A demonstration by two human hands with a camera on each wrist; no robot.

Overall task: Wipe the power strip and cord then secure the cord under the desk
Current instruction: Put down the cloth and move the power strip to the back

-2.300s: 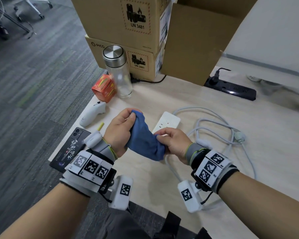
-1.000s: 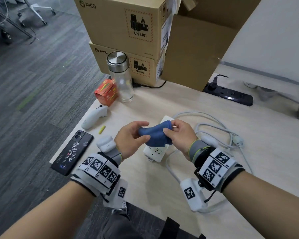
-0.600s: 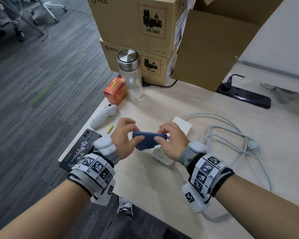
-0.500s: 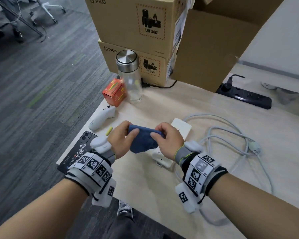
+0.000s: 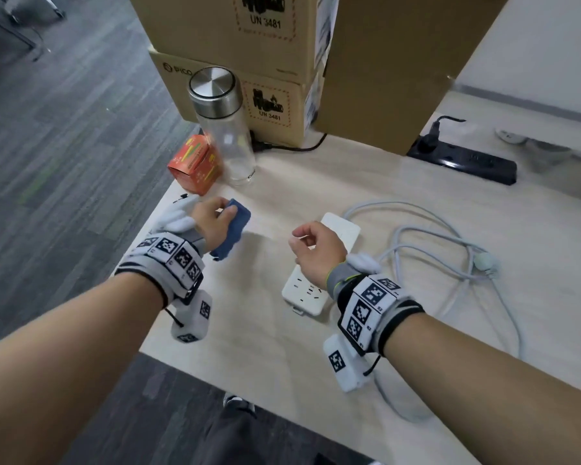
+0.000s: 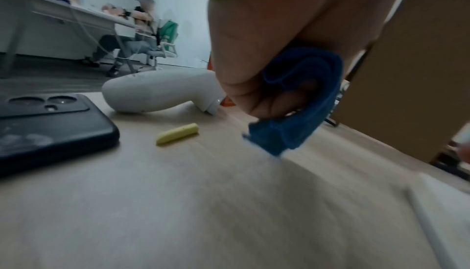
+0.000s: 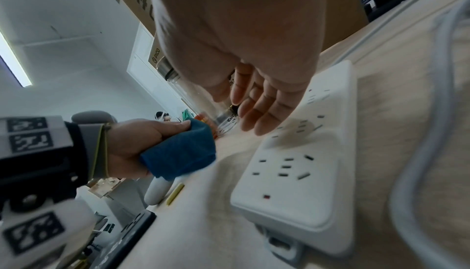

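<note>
On the desk (image 5: pixel 316 347), at centre, the white power strip (image 5: pixel 319 273) lies face up; its grey cord (image 5: pixel 450 250) is coiled loosely at its 3 o'clock. The left hand (image 5: pixel 212 223), at the strip's 9 o'clock, grips a folded blue cloth (image 5: pixel 232 233) clear of the strip. The right hand (image 5: pixel 316 250) hovers above the strip, fingers relaxed, holding nothing. Judged status: cloth prepared; wiping of strip and cord, and securing the cord under the desk, appear outstanding.

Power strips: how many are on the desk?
2. A white strip lies under the right hand. A black strip lies at the back by the boxes, which may hide more.
</note>
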